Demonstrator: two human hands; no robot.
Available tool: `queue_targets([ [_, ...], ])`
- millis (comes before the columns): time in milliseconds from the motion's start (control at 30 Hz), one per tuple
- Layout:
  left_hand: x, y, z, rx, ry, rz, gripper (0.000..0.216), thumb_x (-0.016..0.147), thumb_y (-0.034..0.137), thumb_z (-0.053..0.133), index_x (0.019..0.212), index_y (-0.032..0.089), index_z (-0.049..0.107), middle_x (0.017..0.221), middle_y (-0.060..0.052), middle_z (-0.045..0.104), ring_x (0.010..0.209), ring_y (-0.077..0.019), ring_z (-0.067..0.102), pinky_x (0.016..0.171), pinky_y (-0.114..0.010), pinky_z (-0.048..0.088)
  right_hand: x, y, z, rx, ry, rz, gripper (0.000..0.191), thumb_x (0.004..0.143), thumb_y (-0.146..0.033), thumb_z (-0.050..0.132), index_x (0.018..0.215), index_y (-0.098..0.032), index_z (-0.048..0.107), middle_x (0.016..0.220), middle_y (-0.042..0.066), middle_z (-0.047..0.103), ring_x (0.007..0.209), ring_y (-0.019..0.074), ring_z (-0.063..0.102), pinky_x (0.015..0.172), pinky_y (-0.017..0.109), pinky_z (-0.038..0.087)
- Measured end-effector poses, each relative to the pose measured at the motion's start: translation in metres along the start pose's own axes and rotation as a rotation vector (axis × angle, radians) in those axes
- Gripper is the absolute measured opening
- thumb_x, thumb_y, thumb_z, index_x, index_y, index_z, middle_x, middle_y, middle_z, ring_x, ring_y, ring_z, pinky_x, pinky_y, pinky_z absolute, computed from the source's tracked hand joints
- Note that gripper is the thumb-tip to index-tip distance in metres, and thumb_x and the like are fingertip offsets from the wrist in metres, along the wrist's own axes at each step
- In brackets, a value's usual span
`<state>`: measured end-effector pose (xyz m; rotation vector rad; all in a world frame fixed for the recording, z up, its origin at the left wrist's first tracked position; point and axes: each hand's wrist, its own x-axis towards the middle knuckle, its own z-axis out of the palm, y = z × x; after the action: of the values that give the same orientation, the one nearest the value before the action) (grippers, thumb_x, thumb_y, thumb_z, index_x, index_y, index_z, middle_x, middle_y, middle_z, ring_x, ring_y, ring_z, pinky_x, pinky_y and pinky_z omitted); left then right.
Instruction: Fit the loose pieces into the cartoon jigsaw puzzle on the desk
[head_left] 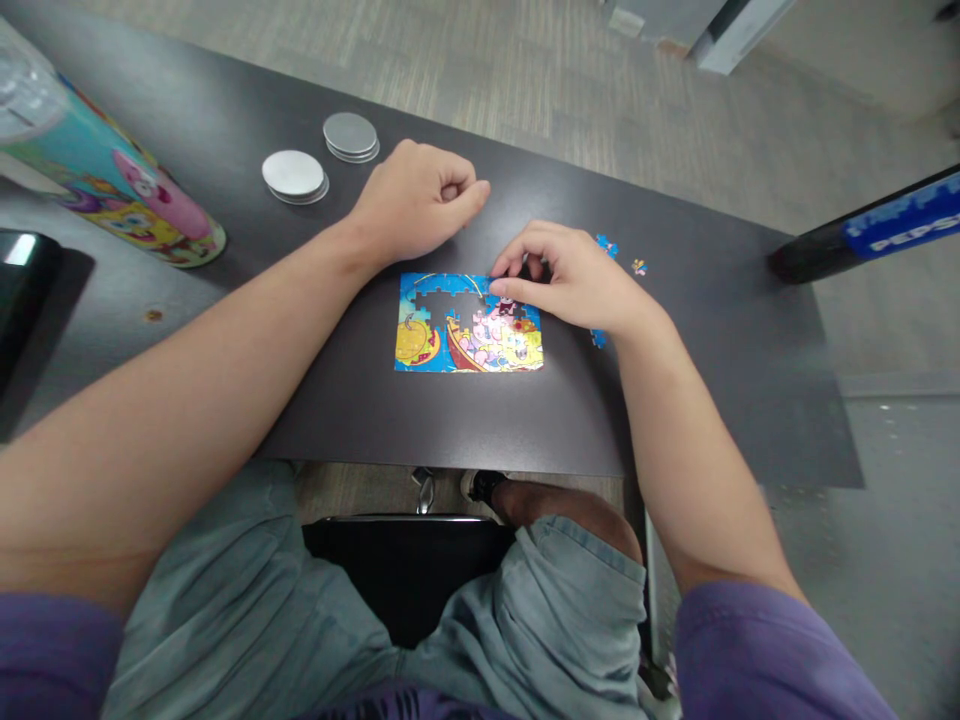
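A jigsaw puzzle [469,350] lies flat on the dark table, its cartoon picture mostly joined, with a ragged dark gap across the upper middle. My right hand [562,272] rests over its upper right corner, thumb and forefinger drawn together at the top edge. Anything between those fingertips is too small to make out. Beyond the puzzle's upper left, my left hand [420,195] is curled into a loose fist with nothing visible in it. Loose blue puzzle pieces [607,246] lie to the right, partly hidden by my right hand, near a small yellowish piece [639,267].
Two small stacks of round discs, one white [294,174] and one grey [351,134], sit at the far left. A cartoon-printed bottle [142,190] stands on the left, with a black object [30,290] nearer me. At the table's right end is a dark Pepsi bottle [870,225].
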<state>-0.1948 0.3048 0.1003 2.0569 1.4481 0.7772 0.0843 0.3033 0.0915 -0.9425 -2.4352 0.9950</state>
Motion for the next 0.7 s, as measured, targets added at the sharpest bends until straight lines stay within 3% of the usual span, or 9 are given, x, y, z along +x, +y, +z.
queue_targets([
  [300,0.0014,-0.0033,0.0023,-0.019,0.008,-0.005,0.036,0.085,0.077,0.063,0.07,0.045,0.071,0.061,-0.004,0.059,0.1,-0.0351,0.059,0.093,-0.057,0.031,0.0018,0.0068,0.0031,0.009,-0.004,-0.024,0.043,0.095,-0.059,0.111,0.11,-0.026,0.088,0.113,0.007,0.078,0.096,0.0255,0.061,0.092,0.049,0.059],
  [533,0.0005,-0.0003,0.0014,-0.015,0.01,0.018,0.047,0.091,0.077,0.065,0.067,0.038,0.052,0.072,-0.002,0.058,0.087,-0.0243,0.051,0.092,-0.056,0.034,-0.0002,0.0056,0.0045,0.021,0.001,-0.002,0.035,0.098,-0.053,0.108,0.111,-0.029,0.087,0.109,0.006,0.077,0.095,0.0268,0.062,0.091,0.048,0.059],
  [700,0.0001,0.0003,0.0011,-0.028,0.0,0.011,0.053,0.092,0.084,0.066,0.066,0.04,0.052,0.069,-0.002,0.056,0.089,-0.0264,0.05,0.093,-0.056,0.031,0.0008,0.0051,0.0059,0.023,-0.001,0.005,0.04,0.099,-0.06,0.109,0.111,-0.029,0.086,0.109,0.005,0.079,0.097,0.0271,0.063,0.093,0.048,0.06],
])
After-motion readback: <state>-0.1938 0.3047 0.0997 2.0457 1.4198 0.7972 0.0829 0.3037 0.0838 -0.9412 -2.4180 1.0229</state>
